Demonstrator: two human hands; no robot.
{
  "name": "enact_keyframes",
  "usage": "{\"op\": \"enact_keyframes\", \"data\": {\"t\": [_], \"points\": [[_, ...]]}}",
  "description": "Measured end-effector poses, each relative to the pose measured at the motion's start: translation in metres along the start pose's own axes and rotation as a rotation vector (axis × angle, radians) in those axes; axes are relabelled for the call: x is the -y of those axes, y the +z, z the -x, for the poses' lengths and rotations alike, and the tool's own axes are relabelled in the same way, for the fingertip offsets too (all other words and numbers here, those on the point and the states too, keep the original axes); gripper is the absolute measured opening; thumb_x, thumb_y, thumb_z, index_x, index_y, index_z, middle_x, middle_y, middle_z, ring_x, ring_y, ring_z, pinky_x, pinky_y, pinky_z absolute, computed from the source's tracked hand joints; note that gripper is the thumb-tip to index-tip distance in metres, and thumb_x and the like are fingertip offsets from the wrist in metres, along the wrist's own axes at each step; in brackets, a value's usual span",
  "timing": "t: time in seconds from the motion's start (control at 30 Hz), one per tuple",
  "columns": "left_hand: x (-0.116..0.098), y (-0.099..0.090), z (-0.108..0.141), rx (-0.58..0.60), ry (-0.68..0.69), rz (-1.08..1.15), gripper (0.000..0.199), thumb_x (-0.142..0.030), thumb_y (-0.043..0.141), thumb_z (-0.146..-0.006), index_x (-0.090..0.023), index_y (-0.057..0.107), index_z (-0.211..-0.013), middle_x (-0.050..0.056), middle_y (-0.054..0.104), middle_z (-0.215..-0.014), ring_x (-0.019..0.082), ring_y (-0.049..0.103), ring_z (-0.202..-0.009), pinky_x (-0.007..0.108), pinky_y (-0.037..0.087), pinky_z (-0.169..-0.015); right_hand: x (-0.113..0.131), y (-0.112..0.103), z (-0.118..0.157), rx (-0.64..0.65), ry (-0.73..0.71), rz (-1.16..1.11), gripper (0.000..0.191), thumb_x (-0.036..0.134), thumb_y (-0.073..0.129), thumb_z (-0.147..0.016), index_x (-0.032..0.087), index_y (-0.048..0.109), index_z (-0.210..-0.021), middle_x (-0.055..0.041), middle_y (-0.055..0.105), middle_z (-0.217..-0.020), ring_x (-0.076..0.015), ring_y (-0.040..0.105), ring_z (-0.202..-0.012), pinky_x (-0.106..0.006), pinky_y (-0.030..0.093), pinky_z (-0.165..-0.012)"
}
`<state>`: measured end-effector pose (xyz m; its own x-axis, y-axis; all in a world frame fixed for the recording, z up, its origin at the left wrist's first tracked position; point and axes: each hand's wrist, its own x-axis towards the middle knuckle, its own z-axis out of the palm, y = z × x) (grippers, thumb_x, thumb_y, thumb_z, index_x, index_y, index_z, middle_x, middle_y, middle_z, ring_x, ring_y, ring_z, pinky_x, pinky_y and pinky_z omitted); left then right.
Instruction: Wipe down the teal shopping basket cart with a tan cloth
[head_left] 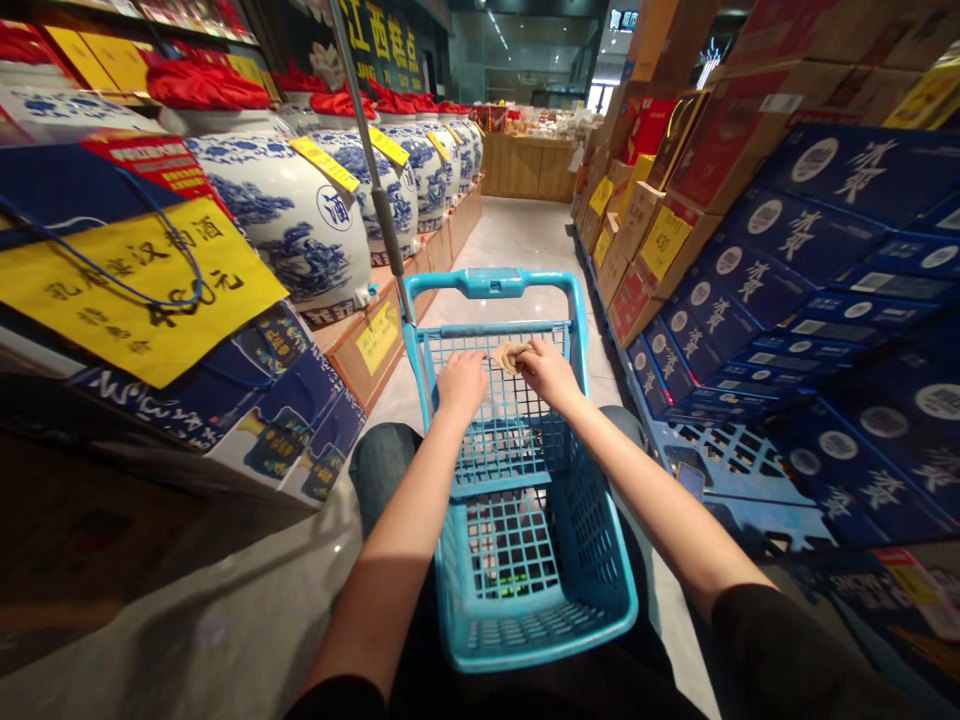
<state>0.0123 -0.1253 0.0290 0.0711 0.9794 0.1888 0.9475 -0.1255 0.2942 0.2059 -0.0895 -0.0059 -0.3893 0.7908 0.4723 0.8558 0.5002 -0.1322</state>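
Between my knees stands a turquoise plastic shopping basket (536, 655) with a meshed back and a raised handle. My right hand (551, 372) is closed on a small tan, folded cloth-like piece (512, 357) in front of the mesh, below the handle. Its exact kind is unclear. Just left of it, my left hand (462, 385) is over the mesh with its fingers loosely bent. I see nothing held in it, and whether its fingertips touch the basket is unclear. A grey pole (381, 205) rises at the basket's left corner.
Blue-and-white jars (281, 215) with red cloth tops line the left side, behind boxes with a yellow price sign (142, 290). Stacked blue cartons (757, 270) stand on a blue pallet (742, 470) to the right. A tiled aisle (517, 235) leads to a wooden counter (527, 167).
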Motion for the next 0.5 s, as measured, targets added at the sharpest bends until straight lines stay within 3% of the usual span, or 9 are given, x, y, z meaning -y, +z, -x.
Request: {"op": "enact_keyframes", "data": {"t": [0.07,0.13,0.23,0.33,0.43,0.5], "points": [[0.000,0.000,0.000,-0.005,0.004,0.002,0.052,-0.007,0.043,-0.100,-0.019,0.072,-0.142,0.009,0.074,-0.143,0.031,0.062,-0.136,0.045,0.055,-0.113,-0.004,-0.001,-0.001,-0.146,0.124,-0.030,0.026,0.009,0.057,-0.098,0.021,0.079,-0.105,-0.0119,0.068,-0.114,-0.0278,0.057,-0.109,-0.038,0.052,-0.089],[0.001,0.001,-0.001,-0.013,0.006,0.003,0.053,-0.006,0.043,-0.100,-0.019,0.073,-0.142,0.008,0.074,-0.143,0.031,0.063,-0.135,0.044,0.055,-0.113,-0.005,-0.002,-0.001,-0.191,0.174,-0.025,0.030,0.008,0.054,-0.098,0.019,0.080,-0.107,-0.0129,0.068,-0.116,-0.0288,0.057,-0.111,-0.039,0.053,-0.094],[0.002,0.003,-0.002,-0.039,0.002,0.004,0.052,-0.007,0.045,-0.100,-0.020,0.074,-0.141,0.008,0.075,-0.140,0.030,0.064,-0.134,0.042,0.054,-0.114,0.002,-0.006,0.001,-0.077,0.084,0.043,0.033,0.007,0.054,-0.096,0.017,0.079,-0.114,-0.0152,0.068,-0.120,-0.0307,0.056,-0.113,-0.042,0.051,-0.097],[0.004,0.006,-0.003,-0.058,0.010,0.009,0.051,-0.008,0.046,-0.099,-0.021,0.074,-0.140,0.008,0.075,-0.140,0.029,0.064,-0.133,0.041,0.053,-0.115,0.010,-0.009,0.004,-0.015,-0.005,0.062,0.026,0.024,0.064,-0.098,0.016,0.077,-0.120,-0.0179,0.066,-0.129,-0.0343,0.054,-0.118,-0.045,0.050,-0.100],[0.006,0.007,-0.005,-0.055,0.023,0.010,0.051,-0.007,0.046,-0.099,-0.020,0.074,-0.140,0.008,0.076,-0.140,0.029,0.064,-0.134,0.041,0.052,-0.116,0.014,-0.013,0.006,0.007,-0.008,0.072,0.044,0.044,0.078,-0.093,0.015,0.074,-0.126,-0.0212,0.063,-0.139,-0.0393,0.052,-0.126,-0.050,0.048,-0.103],[0.006,0.007,-0.005,-0.051,0.022,0.005,0.051,-0.007,0.045,-0.099,-0.019,0.074,-0.139,0.009,0.076,-0.139,0.030,0.064,-0.134,0.043,0.051,-0.117,0.014,-0.015,0.007,0.036,-0.008,0.101,0.057,0.046,0.085,-0.087,0.015,0.070,-0.132,-0.0232,0.059,-0.148,-0.0420,0.050,-0.132,-0.053,0.047,-0.106]]}}
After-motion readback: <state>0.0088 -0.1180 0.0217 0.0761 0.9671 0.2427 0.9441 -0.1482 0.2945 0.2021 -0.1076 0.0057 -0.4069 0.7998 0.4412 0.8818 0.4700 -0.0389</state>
